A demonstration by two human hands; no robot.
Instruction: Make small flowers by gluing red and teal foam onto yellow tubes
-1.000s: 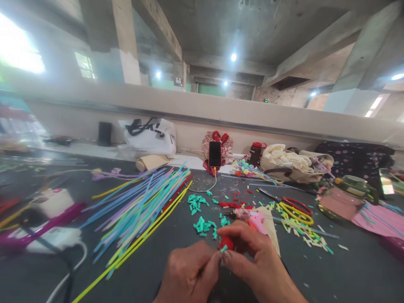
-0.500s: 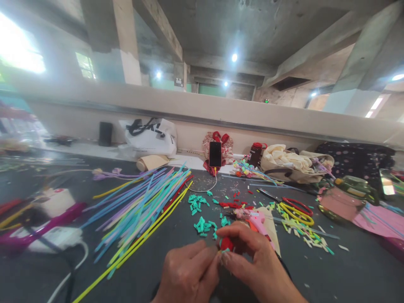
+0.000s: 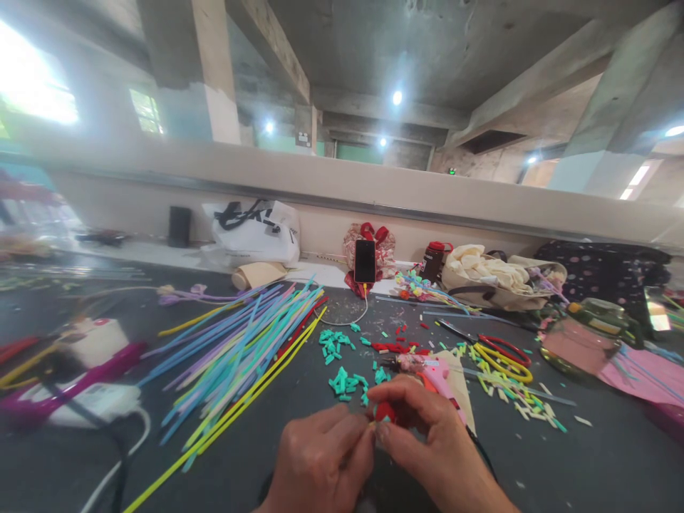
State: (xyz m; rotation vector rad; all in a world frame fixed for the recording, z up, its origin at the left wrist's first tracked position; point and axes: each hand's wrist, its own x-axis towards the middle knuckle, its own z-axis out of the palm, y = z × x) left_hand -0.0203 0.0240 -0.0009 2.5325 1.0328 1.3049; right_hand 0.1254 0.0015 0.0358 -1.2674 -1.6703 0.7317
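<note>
A small red piece with a bit of teal on it (image 3: pixel 385 412) is between my two hands, mostly covered by fingers. My left hand (image 3: pixel 323 456) is closed, its fingertips pinched at the left side of the piece. Thumb and curved fingers of my right hand (image 3: pixel 432 434) hold it from the right. Just beyond them lie cut teal pieces (image 3: pixel 343 383) in small heaps. A pink glue gun (image 3: pixel 435 370) rests on a beige sheet (image 3: pixel 458 377) behind my right hand. Red cut pieces (image 3: pixel 398 348) lie past its nozzle.
A large bundle of coloured pipe cleaners (image 3: pixel 246 349) spreads to the left. On the right are scissors (image 3: pixel 499 360), pale yellow cut pieces (image 3: pixel 507 392) and a jar (image 3: pixel 588 335). A phone (image 3: pixel 365 261) on a cable stands at the back. A white power strip (image 3: pixel 90 402) sits far left.
Both hands stay in nearly the same place. The fingers shift slightly around the red piece, and less of its teal bit shows now.
</note>
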